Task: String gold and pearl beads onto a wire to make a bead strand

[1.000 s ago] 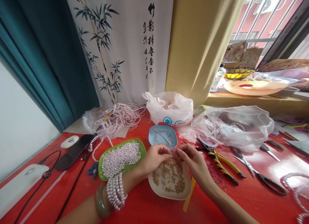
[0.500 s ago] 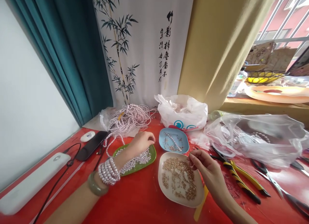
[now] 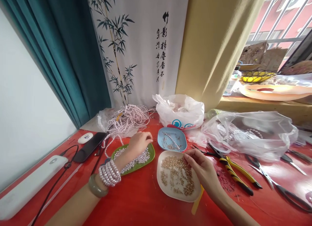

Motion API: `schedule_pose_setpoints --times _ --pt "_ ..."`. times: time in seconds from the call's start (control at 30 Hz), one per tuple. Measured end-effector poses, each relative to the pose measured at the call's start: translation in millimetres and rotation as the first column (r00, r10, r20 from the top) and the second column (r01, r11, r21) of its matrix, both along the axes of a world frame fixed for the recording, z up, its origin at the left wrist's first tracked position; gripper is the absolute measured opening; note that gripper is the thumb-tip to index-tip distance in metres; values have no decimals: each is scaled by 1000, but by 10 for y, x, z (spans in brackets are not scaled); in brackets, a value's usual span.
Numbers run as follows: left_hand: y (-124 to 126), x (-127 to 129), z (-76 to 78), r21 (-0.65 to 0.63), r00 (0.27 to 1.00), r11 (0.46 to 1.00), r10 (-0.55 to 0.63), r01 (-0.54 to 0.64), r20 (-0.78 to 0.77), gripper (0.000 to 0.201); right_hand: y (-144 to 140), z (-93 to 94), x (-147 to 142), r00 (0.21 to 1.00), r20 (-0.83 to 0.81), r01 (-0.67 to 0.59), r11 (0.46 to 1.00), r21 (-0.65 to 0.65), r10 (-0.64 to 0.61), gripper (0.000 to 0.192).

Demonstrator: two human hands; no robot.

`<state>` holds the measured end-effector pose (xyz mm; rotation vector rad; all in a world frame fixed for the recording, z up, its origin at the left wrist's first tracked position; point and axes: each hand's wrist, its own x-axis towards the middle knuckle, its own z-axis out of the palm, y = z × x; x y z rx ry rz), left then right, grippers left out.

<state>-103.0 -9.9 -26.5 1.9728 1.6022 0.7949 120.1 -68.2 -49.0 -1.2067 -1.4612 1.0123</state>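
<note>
- Left grip: the left hand (image 3: 138, 144) lies over the green tray (image 3: 150, 156), fingers curled down onto the pale pearl beads (image 3: 142, 159) heaped there; whether a bead is pinched between the fingertips I cannot tell. Several pearl strands and a green bangle (image 3: 96, 188) sit on that wrist.
- Right grip: the right hand (image 3: 203, 172) rests at the right rim of the white dish (image 3: 162, 188); thumb and forefinger are pressed together over the small gold beads (image 3: 176, 175), what they pinch being too small to see.
- A blue dish (image 3: 181, 144) stands just behind the white dish.
- Yellow-handled pliers (image 3: 235, 174) and scissors (image 3: 270, 180) lie on the red desk (image 3: 136, 203), right of the hand.
</note>
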Motion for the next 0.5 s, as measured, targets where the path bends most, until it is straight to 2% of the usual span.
schedule_pose_setpoints --times 0.07,0.1,0.13,0.17,0.2,0.27,0.37,0.5 --pt "-59 210 12 -18 990 998 -61 64 126 10 -16 -2 -26 1000 -2 -17 1000 -5 17 20" --pt "-95 333 -6 -92 916 988 -75 121 395 12 -26 -5 -39 1000 -4 -24 1000 -8 24 21" --pt "-133 455 -37 -163 785 971 -38 176 619 14 -37 -11 -51 1000 -9 -27 1000 -12 27 21" --pt "-169 569 -78 -225 652 946 20 233 758 17 -48 -19 -61 1000 -15 -27 1000 -15 26 21" --pt "-201 668 -122 -267 549 925 80 270 832 18 -58 -31 -69 1000 -20 -23 1000 -16 23 21" --pt "-245 806 -203 -306 409 901 164 309 897 19 -73 -59 -77 1000 -26 -7 1000 -17 6 21" --pt "-261 871 -265 -319 323 885 210 338 923 19 -75 -94 -77 999 -29 23 1000 -10 -23 20" --pt "-250 854 -256 -324 306 870 215 371 928 21 -49 -88 -77 997 -55 55 999 0 -55 20"
